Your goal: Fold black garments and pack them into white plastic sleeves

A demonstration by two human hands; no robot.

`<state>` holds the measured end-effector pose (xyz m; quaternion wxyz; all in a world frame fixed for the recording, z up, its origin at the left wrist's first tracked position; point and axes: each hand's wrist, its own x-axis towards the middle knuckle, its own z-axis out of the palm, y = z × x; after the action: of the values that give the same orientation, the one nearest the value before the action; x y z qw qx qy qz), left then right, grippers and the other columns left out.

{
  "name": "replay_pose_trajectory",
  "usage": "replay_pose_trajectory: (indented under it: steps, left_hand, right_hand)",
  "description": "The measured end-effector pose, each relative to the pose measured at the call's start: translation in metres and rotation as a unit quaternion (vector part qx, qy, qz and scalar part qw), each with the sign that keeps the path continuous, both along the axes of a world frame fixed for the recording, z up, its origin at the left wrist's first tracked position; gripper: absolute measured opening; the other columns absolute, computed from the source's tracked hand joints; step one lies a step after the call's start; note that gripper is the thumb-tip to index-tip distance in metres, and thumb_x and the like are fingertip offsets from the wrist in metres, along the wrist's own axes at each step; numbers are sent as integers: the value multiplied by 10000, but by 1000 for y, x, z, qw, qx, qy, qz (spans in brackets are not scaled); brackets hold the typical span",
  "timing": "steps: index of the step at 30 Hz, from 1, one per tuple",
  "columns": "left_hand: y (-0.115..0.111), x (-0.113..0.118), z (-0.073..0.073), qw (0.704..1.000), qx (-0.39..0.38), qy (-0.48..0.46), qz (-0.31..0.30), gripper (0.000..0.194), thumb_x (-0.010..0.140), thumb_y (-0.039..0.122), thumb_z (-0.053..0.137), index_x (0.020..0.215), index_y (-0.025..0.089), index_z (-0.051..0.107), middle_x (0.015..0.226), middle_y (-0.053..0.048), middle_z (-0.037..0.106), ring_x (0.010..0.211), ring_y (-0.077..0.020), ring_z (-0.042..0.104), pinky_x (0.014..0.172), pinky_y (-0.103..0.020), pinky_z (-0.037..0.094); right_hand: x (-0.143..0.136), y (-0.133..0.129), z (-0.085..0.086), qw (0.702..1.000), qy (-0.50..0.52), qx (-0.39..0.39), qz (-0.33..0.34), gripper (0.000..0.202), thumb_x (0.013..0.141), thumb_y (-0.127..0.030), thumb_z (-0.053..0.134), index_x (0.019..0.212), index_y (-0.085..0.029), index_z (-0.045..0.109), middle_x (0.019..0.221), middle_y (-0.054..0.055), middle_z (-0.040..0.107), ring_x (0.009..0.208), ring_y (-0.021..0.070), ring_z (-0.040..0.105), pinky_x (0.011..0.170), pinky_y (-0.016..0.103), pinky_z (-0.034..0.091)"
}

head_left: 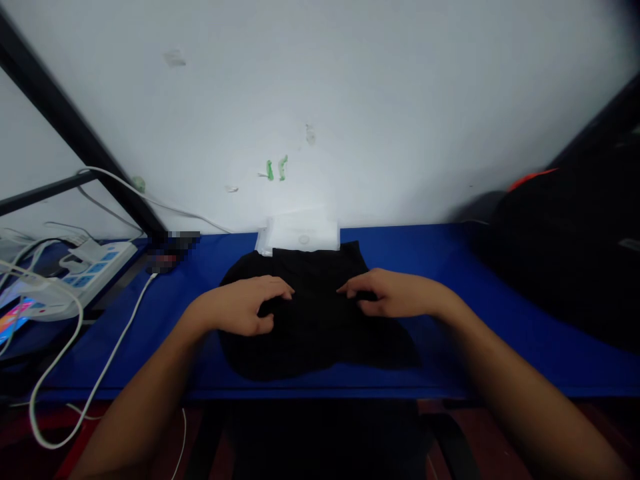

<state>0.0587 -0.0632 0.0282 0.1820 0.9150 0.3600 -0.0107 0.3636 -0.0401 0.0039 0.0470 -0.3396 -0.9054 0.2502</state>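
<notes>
A black cloth item (315,333), perhaps a garment, lies spread on the blue table top (440,253); its exact kind is too dark to make out. My left hand (247,305) is over its left part, palm down, fingers stretched toward the middle and thumb apart. Over the right part is my right hand (385,293), also palm down, its fingers pointing inward and thumb apart. Both hands appear to rest on the fabric without gripping it. Behind the cloth's far edge sits a stack of white packets (305,233) in clear plastic.
On the left, a white power strip (95,277) holds plugs and tangled cables, with a lit phone screen (17,317) beside it. A white cable (125,333) hangs over the front edge. A large black bag-like bulk (570,253) stands right. A white wall (400,120) closes the back.
</notes>
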Motion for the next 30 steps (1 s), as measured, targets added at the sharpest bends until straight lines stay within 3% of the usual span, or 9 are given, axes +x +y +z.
replay_pose_trajectory:
  steps: [3,5,10,15,19,24,27,30]
  left_hand:
    - [1,-1,4,994,29,57,83,266,753,239,513,997,222,618,882,-29,697,796,-218,645,710,-332,479]
    - [3,-3,6,989,45,72,124,221,762,250,492,940,226,621,774,-12,677,695,-201,619,626,-309,438]
    - [15,-9,5,972,118,25,201,239,814,300,461,970,227,627,829,-25,685,731,-208,617,645,-316,435]
    - [34,-15,-11,960,147,-8,239,255,877,378,470,1019,232,623,914,-47,697,812,-224,632,716,-344,469]
    - [45,-21,-27,963,141,23,230,238,866,357,498,1044,240,603,996,-63,692,889,-248,639,747,-367,487]
    - [47,-12,-39,962,179,58,200,341,778,240,517,1114,231,571,1123,-90,621,1015,-271,594,814,-384,497]
    - [47,-2,-45,951,228,27,207,371,844,321,493,1183,183,554,1181,-135,576,1084,-308,549,908,-441,463]
    - [50,2,-52,950,220,-8,223,469,909,429,461,1308,183,482,1271,-149,536,1153,-326,512,966,-482,421]
  right_hand:
    - [7,4,3,999,-3,-49,-13,321,789,-229,515,1082,-197,642,1020,57,706,790,199,641,703,329,499]
    - [11,6,6,997,-1,-65,-34,292,786,-245,513,1051,-193,627,923,44,696,742,192,620,661,319,483]
    - [15,9,10,995,22,-53,-87,232,786,-274,510,991,-195,586,781,23,630,680,179,577,613,306,455]
    - [18,18,5,993,28,16,-116,196,854,-299,458,985,-210,574,733,13,609,633,167,548,589,307,425]
    - [18,29,-8,984,10,108,-143,187,887,-281,442,1007,-221,572,858,52,646,744,197,587,668,340,453]
    - [14,42,-28,978,-5,168,-125,257,892,-317,482,1087,-184,583,1036,117,609,957,254,583,854,406,489]
    - [11,47,-40,971,-2,202,-123,381,896,-356,493,1219,-160,543,1207,156,542,1137,293,517,978,439,452]
    - [10,51,-50,968,-10,216,-128,513,902,-397,495,1337,-129,472,1367,185,459,1266,331,428,1065,479,384]
